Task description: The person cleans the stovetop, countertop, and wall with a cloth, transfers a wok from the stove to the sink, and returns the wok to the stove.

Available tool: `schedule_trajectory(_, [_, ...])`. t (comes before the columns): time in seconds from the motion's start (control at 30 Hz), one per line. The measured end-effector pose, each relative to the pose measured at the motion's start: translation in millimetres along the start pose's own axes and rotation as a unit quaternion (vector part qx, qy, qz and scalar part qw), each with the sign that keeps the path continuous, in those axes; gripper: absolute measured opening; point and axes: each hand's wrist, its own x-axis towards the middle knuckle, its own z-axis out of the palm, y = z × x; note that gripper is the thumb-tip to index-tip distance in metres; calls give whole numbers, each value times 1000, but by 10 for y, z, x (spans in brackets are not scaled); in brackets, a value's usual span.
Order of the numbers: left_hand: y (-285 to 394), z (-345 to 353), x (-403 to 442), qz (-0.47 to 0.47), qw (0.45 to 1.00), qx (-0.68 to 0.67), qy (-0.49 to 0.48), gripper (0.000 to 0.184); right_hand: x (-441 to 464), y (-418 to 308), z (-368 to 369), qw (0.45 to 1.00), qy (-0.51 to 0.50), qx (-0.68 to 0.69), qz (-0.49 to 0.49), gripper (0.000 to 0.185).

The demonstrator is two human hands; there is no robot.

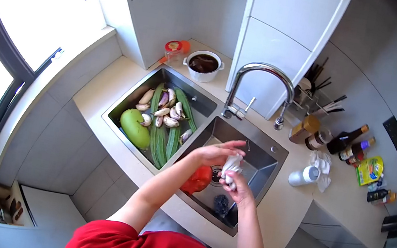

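My right hand [241, 189] is closed around a crumpled white cloth [232, 165] above the right sink basin [258, 172]. Just over the cloth, my left hand [219, 152] stretches out its fingers; whether it touches the cloth is unclear. Below them, a red plastic bag [198, 180] lies in the basin, partly behind my left forearm. A dark scrubbing pad [220, 204] sits near the basin's front, and the drain shows between my hands.
The left basin [122, 106] holds a round green gourd [136, 128], long green gourds [158, 146] and several white-purple vegetables [173, 113]. Behind are a white pot [201, 74] of dark liquid and a faucet [265, 68]. At right stand a white bottle [303, 176] and several condiment bottles [345, 139].
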Motion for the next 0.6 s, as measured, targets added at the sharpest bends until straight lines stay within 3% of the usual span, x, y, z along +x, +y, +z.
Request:
schedule_trajectory(0.07, [285,317,-187,41,996,-52,-56,70,-45,-113,385,954,-185,237,-16,50])
schedule_trajectory(0.1, [177,757,32,73,982,-143,-105,71,-371,-291,373,939,-210,270,-26,50])
schedule_trajectory(0.17, [587,786,24,131,963,-95,-216,70,-13,-286,678,905,-287,308,-54,50])
schedule_trajectory(0.23, [717,1114,68,127,986,-21,-109,62,-259,-508,640,908,-294,298,-31,51])
schedule_trajectory(0.3, [887,1233,35,87,992,91,-28,41,-308,-707,703,933,-265,239,-34,45])
schedule_trajectory(0.37, [923,1228,110,74,972,221,15,32,-313,-832,680,982,-170,71,-32,35])
schedule_trajectory(0.4, [912,1217,152,70,972,222,13,32,-286,-823,621,993,-115,30,-29,26])
schedule_trajectory(0.47, [817,1164,229,88,933,342,70,27,-187,-817,469,995,-100,6,-16,24])
schedule_trajectory(0.6, [597,1028,434,110,908,379,142,26,-168,-829,441,993,1,-108,-36,16])
